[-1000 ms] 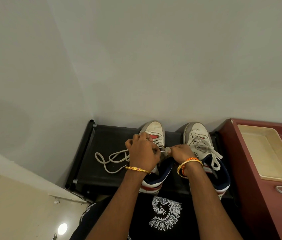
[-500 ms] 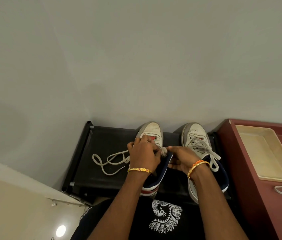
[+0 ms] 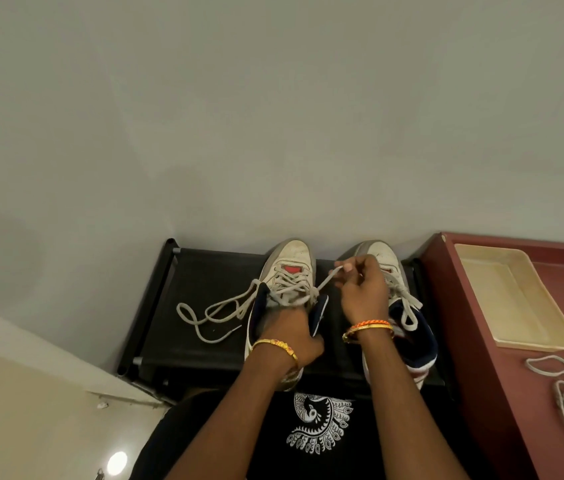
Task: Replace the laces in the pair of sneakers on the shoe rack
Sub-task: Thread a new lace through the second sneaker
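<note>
Pulling risk: right hand (image 3: 363, 289) pinches lace (image 3: 325, 279) end above left sneaker (image 3: 285, 296) on shoe rack (image 3: 204, 299) (left hand (image 3: 287, 332) grips its collar); overdrawing unthreads eyelets.

two white leather sneakers (image 3: 291, 268) (image 3: 386, 258), one left and one right of the right hand's fingers (image 3: 353, 268); two hands, left hand (image 3: 287, 327) and right hand (image 3: 363, 292); one black fabric shoe rack (image 3: 204, 282); one cream plastic tray (image 3: 512, 299); two gold bangles (image 3: 275, 346) (image 3: 368, 329).
</note>
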Motion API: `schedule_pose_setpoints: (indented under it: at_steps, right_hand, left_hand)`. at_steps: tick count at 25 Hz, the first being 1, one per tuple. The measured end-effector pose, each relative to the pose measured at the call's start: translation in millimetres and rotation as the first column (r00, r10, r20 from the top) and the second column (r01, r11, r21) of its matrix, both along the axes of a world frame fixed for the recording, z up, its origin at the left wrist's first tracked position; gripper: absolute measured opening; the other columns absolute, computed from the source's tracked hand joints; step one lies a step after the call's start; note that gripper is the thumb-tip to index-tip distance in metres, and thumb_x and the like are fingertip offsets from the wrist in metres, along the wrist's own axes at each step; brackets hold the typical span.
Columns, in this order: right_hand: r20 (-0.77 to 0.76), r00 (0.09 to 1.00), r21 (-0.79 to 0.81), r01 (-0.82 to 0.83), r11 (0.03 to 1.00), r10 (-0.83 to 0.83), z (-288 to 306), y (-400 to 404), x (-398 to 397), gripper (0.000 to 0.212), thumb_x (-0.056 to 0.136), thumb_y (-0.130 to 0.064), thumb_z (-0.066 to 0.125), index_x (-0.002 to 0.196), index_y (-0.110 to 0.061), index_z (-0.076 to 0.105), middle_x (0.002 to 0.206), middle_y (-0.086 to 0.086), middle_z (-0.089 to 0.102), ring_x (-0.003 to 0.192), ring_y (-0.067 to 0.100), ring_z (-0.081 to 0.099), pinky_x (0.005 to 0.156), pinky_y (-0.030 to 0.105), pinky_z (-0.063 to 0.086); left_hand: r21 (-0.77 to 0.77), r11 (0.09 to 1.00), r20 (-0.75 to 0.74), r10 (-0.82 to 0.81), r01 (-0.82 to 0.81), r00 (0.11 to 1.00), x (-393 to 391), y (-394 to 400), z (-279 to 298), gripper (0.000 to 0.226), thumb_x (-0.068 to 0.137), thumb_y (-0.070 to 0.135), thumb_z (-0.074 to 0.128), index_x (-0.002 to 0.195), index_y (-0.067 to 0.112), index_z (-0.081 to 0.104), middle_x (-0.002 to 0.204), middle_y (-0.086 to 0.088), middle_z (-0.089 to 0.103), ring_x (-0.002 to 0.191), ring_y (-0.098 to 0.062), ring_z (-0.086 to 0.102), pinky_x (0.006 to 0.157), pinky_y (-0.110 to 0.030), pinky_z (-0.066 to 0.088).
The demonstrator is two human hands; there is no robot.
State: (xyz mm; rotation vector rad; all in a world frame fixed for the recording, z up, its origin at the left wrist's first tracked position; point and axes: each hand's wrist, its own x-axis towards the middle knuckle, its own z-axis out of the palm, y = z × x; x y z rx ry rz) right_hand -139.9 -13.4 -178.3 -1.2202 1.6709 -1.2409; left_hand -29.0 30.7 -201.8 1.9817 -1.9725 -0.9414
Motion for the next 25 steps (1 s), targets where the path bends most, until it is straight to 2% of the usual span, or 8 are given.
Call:
schedule_pose_setpoints:
  at_steps: [4,8,10,12,15,18,22,25]
  right_hand:
    - [0.371,0.927,-0.322,0.079,0.943,0.049,78.4,16.4,-6.1,0.022,0.099,-0.001,0.038,0.085,-0.016,0.046,0.072,-0.001,0.068,0.071,0.016,0.07,0.072,0.034,0.058]
    - [0.328,0.923,-0.599,0.04,0.8,0.199,139.1,24.2,-11.9,0.018,0.096,-0.003,0.044,0.087,-0.015,0.052,0.07,-0.002,0.061,0.059,0.011,0.059,0.055,0.024,0.05]
    - [0.185,0.965,-0.513,-0.065,0.856,0.184,119.0,20.3,-4.4,0.019,0.094,-0.006,0.049,0.085,-0.02,0.056,0.072,-0.005,0.061,0.062,0.007,0.056,0.056,0.02,0.046]
    - [-0.064,0.985,-0.236,-0.172,0.956,0.162,63.7,14.4,0.1,0.016,0.093,-0.009,0.053,0.083,-0.02,0.059,0.077,-0.007,0.063,0.075,0.011,0.06,0.066,0.021,0.048]
    - [-0.253,0.908,0.178,-0.297,0.938,0.335,-13.5,7.6,-2.0,0.012,0.091,-0.008,0.054,0.086,-0.014,0.063,0.088,0.004,0.067,0.092,0.023,0.063,0.074,0.025,0.045]
    - [-0.229,0.91,0.231,-0.293,0.928,0.345,-31.9,-0.5,1.1,0.012,0.09,-0.007,0.055,0.092,-0.009,0.066,0.096,0.012,0.069,0.094,0.027,0.063,0.081,0.032,0.05]
    - [-0.366,0.839,0.36,-0.271,0.893,0.402,-35.0,1.0,1.1,0.019,0.093,-0.014,0.051,0.093,-0.006,0.068,0.094,0.016,0.069,0.092,0.03,0.062,0.074,0.029,0.044]
    - [-0.3,0.902,0.227,-0.248,0.942,0.31,-16.7,8.0,3.6,0.02,0.095,-0.011,0.047,0.082,-0.007,0.062,0.079,0.012,0.062,0.08,0.027,0.058,0.071,0.033,0.045]
  left_hand:
    - [0.03,0.999,0.096,0.018,-0.021,0.995,-5.7,-4.3,-0.7,0.056,0.089,0.039,0.053,0.137,0.014,0.042,0.141,-0.011,0.044,0.132,-0.03,0.038,0.11,-0.034,0.033]
    - [0.145,0.987,0.046,0.061,-0.067,0.997,-3.5,-14.9,-7.3,0.052,0.086,0.042,0.054,0.132,0.02,0.048,0.136,-0.007,0.05,0.126,-0.029,0.045,0.106,-0.035,0.038]
    - [0.183,0.979,0.018,0.084,-0.086,0.996,-1.4,-14.4,-3.5,0.048,0.083,0.041,0.055,0.127,0.021,0.052,0.13,-0.007,0.055,0.121,-0.029,0.049,0.103,-0.036,0.041]
    - [0.2,0.974,-0.025,0.11,-0.103,0.994,-1.2,-13.9,-2.3,0.045,0.081,0.037,0.056,0.123,0.019,0.055,0.124,-0.009,0.059,0.115,-0.03,0.052,0.1,-0.037,0.043]
    - [0.225,0.967,-0.076,0.142,-0.122,0.987,0.2,-12.3,0.5,0.034,0.079,0.03,0.055,0.108,0.015,0.062,0.106,-0.014,0.064,0.101,-0.031,0.058,0.092,-0.037,0.049]
    - [0.22,0.967,-0.096,0.149,-0.125,0.984,0.5,-13.8,0.5,0.031,0.078,0.024,0.052,0.105,0.012,0.063,0.101,-0.017,0.064,0.097,-0.032,0.059,0.09,-0.037,0.05]
    - [0.229,0.965,-0.088,0.155,-0.132,0.984,0.1,-12.3,3.8,0.033,0.08,0.022,0.052,0.107,0.006,0.062,0.106,-0.021,0.063,0.1,-0.035,0.058,0.087,-0.037,0.048]
    - [0.233,0.963,-0.081,0.158,-0.136,0.984,-0.3,-9.4,5.5,0.035,0.081,0.025,0.053,0.11,0.008,0.062,0.109,-0.017,0.064,0.101,-0.033,0.058,0.089,-0.035,0.049]
